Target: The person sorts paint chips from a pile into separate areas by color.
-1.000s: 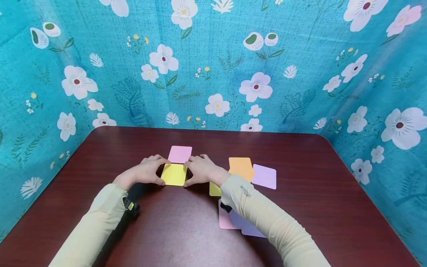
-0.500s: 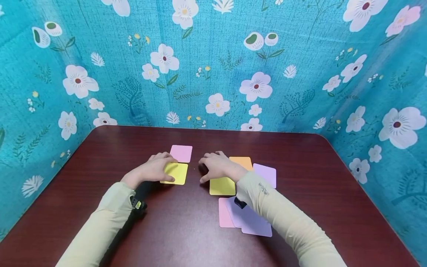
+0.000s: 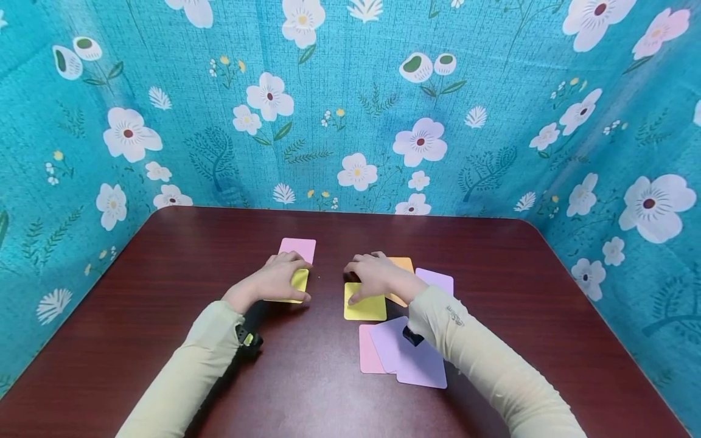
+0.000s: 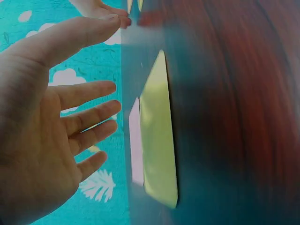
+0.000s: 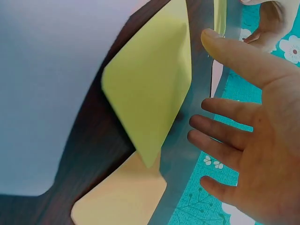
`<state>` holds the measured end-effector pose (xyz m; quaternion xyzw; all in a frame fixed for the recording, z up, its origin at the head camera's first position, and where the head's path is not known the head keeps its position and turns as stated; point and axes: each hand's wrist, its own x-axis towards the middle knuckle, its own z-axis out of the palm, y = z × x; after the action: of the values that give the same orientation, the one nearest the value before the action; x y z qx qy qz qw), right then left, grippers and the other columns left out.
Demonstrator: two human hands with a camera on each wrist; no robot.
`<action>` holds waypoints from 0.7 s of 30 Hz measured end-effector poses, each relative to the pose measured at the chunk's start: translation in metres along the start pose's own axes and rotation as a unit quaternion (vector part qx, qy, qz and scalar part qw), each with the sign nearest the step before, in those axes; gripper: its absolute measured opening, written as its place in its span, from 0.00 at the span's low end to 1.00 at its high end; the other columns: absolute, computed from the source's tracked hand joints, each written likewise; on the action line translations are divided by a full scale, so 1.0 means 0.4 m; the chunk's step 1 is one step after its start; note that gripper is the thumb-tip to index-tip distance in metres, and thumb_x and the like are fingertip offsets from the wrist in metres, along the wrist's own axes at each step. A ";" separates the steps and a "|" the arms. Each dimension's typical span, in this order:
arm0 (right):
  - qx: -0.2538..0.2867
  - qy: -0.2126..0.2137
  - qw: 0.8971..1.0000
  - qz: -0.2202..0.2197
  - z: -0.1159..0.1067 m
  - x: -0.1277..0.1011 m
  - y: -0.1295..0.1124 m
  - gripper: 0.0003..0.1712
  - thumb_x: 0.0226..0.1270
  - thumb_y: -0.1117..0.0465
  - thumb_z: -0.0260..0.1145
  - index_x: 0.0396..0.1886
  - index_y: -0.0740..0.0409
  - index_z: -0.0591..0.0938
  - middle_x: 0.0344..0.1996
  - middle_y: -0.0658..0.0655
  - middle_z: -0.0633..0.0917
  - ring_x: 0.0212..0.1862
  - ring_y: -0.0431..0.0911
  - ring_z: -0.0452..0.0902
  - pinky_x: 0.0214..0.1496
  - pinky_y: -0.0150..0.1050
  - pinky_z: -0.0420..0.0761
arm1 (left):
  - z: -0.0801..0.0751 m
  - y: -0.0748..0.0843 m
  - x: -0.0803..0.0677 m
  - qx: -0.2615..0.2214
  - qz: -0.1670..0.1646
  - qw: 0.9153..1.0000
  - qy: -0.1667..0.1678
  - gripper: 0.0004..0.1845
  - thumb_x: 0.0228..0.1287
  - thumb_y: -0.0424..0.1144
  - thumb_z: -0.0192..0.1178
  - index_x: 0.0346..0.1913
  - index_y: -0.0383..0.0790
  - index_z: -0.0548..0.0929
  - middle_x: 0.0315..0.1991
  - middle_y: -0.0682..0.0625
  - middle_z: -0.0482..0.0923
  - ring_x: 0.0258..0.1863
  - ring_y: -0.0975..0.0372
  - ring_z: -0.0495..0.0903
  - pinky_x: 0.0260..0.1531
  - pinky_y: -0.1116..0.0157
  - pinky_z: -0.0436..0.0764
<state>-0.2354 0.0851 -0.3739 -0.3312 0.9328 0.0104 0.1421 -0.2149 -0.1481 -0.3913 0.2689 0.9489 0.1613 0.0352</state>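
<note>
Two yellow cards lie on the dark red table (image 3: pixel 181 255). My left hand (image 3: pixel 285 275) hovers flat over the left yellow card (image 3: pixel 300 281), fingers straight and spread, as the left wrist view shows above that yellow card (image 4: pixel 157 136). A pink card (image 3: pixel 298 248) lies just behind it, also visible as the pink card (image 4: pixel 136 145). My right hand (image 3: pixel 369 275) is spread over the back edge of the right yellow card (image 3: pixel 366 309); in the right wrist view its fingers (image 5: pixel 225 126) are straight beside that yellow card (image 5: pixel 150 98). Neither hand holds anything.
An orange card (image 3: pixel 402 264) and a purple card (image 3: pixel 436 281) lie behind my right wrist. A pink card (image 3: pixel 366 360) and overlapping purple cards (image 3: pixel 411 362) lie nearer me under the right sleeve. Blue floral cloth (image 3: pixel 350 109) walls the table on three sides.
My right hand left the left yellow card and moved right to the second yellow card. My left hand shifted right, over the left yellow card.
</note>
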 end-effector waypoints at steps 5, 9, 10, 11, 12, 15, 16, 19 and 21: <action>0.006 0.003 1.000 0.005 0.011 -0.012 0.013 0.39 0.44 0.39 0.69 0.57 0.49 0.75 0.53 0.50 0.74 0.56 0.46 0.68 0.63 0.54 0.55 | 0.017 0.041 0.022 -0.009 -0.001 1.000 -0.019 0.35 0.42 0.54 0.67 0.55 0.39 0.76 0.47 0.47 0.71 0.49 0.56 0.67 0.51 0.54 0.64; 0.010 0.012 1.000 -0.002 0.020 -0.021 0.022 0.39 0.41 0.38 0.70 0.55 0.50 0.75 0.50 0.51 0.75 0.53 0.46 0.69 0.62 0.53 0.56 | 0.029 0.067 0.031 -0.008 0.005 1.000 -0.027 0.36 0.43 0.54 0.67 0.56 0.40 0.75 0.47 0.48 0.70 0.49 0.57 0.67 0.52 0.55 0.63; 0.008 0.014 1.000 -0.003 0.023 -0.024 0.025 0.40 0.41 0.38 0.70 0.55 0.50 0.76 0.49 0.50 0.75 0.52 0.45 0.69 0.62 0.53 0.57 | 0.031 0.074 0.032 -0.011 0.006 1.000 -0.028 0.36 0.42 0.54 0.68 0.56 0.39 0.75 0.48 0.48 0.70 0.50 0.57 0.67 0.52 0.55 0.63; 0.006 0.016 1.000 -0.005 0.025 -0.027 0.027 0.40 0.41 0.38 0.70 0.55 0.50 0.76 0.49 0.50 0.75 0.52 0.45 0.69 0.62 0.53 0.57 | 0.033 0.079 0.033 -0.014 0.008 0.999 -0.030 0.36 0.43 0.54 0.68 0.56 0.39 0.74 0.48 0.48 0.70 0.50 0.56 0.67 0.53 0.55 0.63; 0.004 0.018 1.000 -0.006 0.027 -0.030 0.029 0.40 0.40 0.37 0.70 0.55 0.50 0.75 0.48 0.50 0.75 0.52 0.45 0.69 0.62 0.52 0.57 | 0.035 0.085 0.033 -0.018 0.009 0.999 -0.032 0.36 0.43 0.53 0.68 0.56 0.39 0.74 0.48 0.47 0.70 0.50 0.56 0.67 0.53 0.55 0.62; 0.000 0.021 1.000 -0.008 0.033 -0.039 0.037 0.41 0.40 0.37 0.70 0.56 0.49 0.75 0.49 0.49 0.74 0.52 0.44 0.69 0.62 0.52 0.57 | 0.044 0.097 0.036 -0.019 0.018 0.999 -0.039 0.36 0.43 0.53 0.68 0.56 0.38 0.74 0.48 0.47 0.70 0.50 0.56 0.67 0.53 0.55 0.63; 0.003 0.023 1.000 -0.009 0.034 -0.043 0.038 0.41 0.40 0.37 0.70 0.56 0.50 0.75 0.49 0.50 0.75 0.52 0.44 0.69 0.62 0.52 0.57 | 0.048 0.101 0.037 -0.016 0.022 0.999 -0.040 0.36 0.43 0.53 0.68 0.56 0.38 0.74 0.48 0.47 0.70 0.50 0.56 0.67 0.53 0.56 0.63; 0.011 0.023 1.000 -0.005 0.038 -0.052 0.044 0.43 0.39 0.36 0.71 0.56 0.50 0.75 0.50 0.50 0.74 0.54 0.45 0.68 0.63 0.54 0.57 | 0.058 0.110 0.043 -0.006 0.033 0.999 -0.040 0.37 0.43 0.54 0.67 0.56 0.38 0.74 0.48 0.48 0.69 0.51 0.56 0.66 0.52 0.56 0.63; 0.017 0.021 1.000 -0.002 0.041 -0.056 0.048 0.44 0.38 0.36 0.71 0.57 0.50 0.74 0.51 0.51 0.74 0.55 0.46 0.67 0.63 0.54 0.57 | 0.064 0.117 0.046 -0.003 0.036 0.998 -0.041 0.38 0.42 0.55 0.67 0.56 0.38 0.73 0.48 0.48 0.69 0.51 0.56 0.66 0.53 0.56 0.63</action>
<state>-0.2264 0.1156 -0.3850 -0.3305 0.9350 -0.0125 0.1278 -0.2033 -0.0934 -0.3997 0.3097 0.9357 0.1542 0.0693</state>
